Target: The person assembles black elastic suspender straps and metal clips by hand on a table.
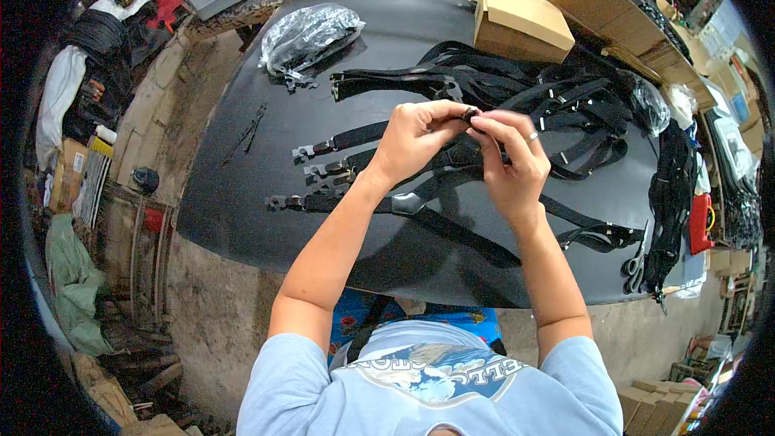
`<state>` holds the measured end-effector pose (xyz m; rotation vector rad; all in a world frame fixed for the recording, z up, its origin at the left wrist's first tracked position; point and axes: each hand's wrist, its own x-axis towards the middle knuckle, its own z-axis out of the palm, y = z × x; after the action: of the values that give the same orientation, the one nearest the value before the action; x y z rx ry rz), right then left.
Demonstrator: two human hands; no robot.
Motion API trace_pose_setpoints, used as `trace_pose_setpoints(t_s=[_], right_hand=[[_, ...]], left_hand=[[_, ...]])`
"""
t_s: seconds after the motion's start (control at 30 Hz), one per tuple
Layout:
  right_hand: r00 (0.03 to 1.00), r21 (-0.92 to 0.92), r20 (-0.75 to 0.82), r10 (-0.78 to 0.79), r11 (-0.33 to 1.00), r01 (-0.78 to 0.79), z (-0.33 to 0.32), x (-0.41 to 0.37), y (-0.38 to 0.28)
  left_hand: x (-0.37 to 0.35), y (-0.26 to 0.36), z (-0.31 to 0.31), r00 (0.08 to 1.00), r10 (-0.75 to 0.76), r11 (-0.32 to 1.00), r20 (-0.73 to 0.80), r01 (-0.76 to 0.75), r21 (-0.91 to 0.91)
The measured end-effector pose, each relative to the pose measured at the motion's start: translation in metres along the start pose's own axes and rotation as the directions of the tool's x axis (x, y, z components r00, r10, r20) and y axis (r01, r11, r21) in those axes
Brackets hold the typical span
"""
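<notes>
Over the black table (226,194), left hand (413,139) and right hand (515,161) pinch a small dark piece (469,115), which could drop among the black straps (391,83) if their fingertips slip.

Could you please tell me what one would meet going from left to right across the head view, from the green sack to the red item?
Green sack → plastic bag → left hand → small dark piece → right hand → scissors → red item.
</notes>
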<state>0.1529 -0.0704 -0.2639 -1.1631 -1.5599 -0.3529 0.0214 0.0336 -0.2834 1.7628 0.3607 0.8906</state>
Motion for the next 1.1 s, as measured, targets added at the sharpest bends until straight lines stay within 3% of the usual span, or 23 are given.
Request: trace_pose_setpoints(t_s=[0.07,0.1,0.17,0.3,0.33,0.37,0.4,0.43,0.53,0.6,0.7,0.77,0.8,0.87,1.1], right_hand=[[0.999,-0.006,0.022,0.029,1.000,-0.029,-0.004,0.012,-0.006],[0.997,-0.012,0.043,0.059,0.998,-0.059,-0.005,0.016,-0.007],[0.987,0.046,0.127,0.095,0.994,-0.101,-0.007,0.012,0.001],[0.986,0.046,0.149,0.079,0.995,-0.087,-0.005,0.007,0.000],[0.990,0.107,0.126,0.057,0.992,-0.071,-0.002,0.005,-0.002],[0.994,0.166,0.100,0.037,0.985,-0.053,-0.001,0.002,-0.003],[0.991,0.053,0.133,-0.013,0.999,0.006,0.002,-0.008,0.000],[0.986,0.021,0.141,-0.086,0.996,0.084,0.004,-0.010,0.000],[0.979,-0.004,0.132,-0.156,0.987,0.158,0.011,-0.019,0.002],[0.977,-0.016,0.147,-0.153,0.987,0.157,0.011,-0.022,0.000],[0.978,-0.010,0.160,-0.131,0.991,0.134,0.011,-0.027,-0.003],[0.982,0.021,0.163,-0.096,0.995,0.094,0.012,-0.030,-0.005],[0.982,0.023,0.163,-0.094,0.996,0.091,0.013,-0.031,-0.007],[0.986,0.083,0.156,0.067,0.993,-0.081,0.013,-0.031,-0.014],[0.971,0.058,0.169,0.168,0.982,-0.180,0.003,-0.028,-0.028]], left_hand=[[-0.003,0.008,-0.001,1.000,-0.010,0.970,0.002,0.009,0.245],[-0.004,0.009,-0.001,1.000,-0.011,0.970,0.002,0.010,0.244],[-0.005,0.011,-0.001,0.984,0.178,0.931,0.005,-0.170,0.323],[-0.010,0.011,-0.004,0.991,0.130,0.959,0.045,-0.137,0.248],[-0.012,0.008,-0.005,1.000,0.022,0.998,0.019,-0.021,-0.056],[-0.014,0.004,-0.004,0.996,-0.089,0.930,0.028,0.093,-0.355],[-0.016,-0.001,-0.001,0.987,-0.157,0.883,-0.047,0.119,-0.454],[-0.015,-0.005,0.005,0.978,-0.169,0.880,-0.120,0.095,-0.465],[-0.020,-0.003,0.012,0.972,-0.201,0.869,-0.121,0.120,-0.480],[-0.021,-0.004,0.011,0.938,-0.323,0.778,-0.122,0.190,-0.598],[-0.021,-0.011,0.005,0.949,-0.313,0.810,0.023,0.280,-0.516],[-0.024,-0.019,0.006,0.959,-0.282,0.831,0.029,0.259,-0.492],[-0.024,-0.022,0.008,0.977,-0.213,0.882,0.010,0.196,-0.429],[-0.027,-0.014,0.014,0.989,-0.145,0.960,-0.037,0.131,-0.247],[-0.037,-0.013,0.021,1.000,0.004,0.984,-0.002,-0.004,-0.180]])
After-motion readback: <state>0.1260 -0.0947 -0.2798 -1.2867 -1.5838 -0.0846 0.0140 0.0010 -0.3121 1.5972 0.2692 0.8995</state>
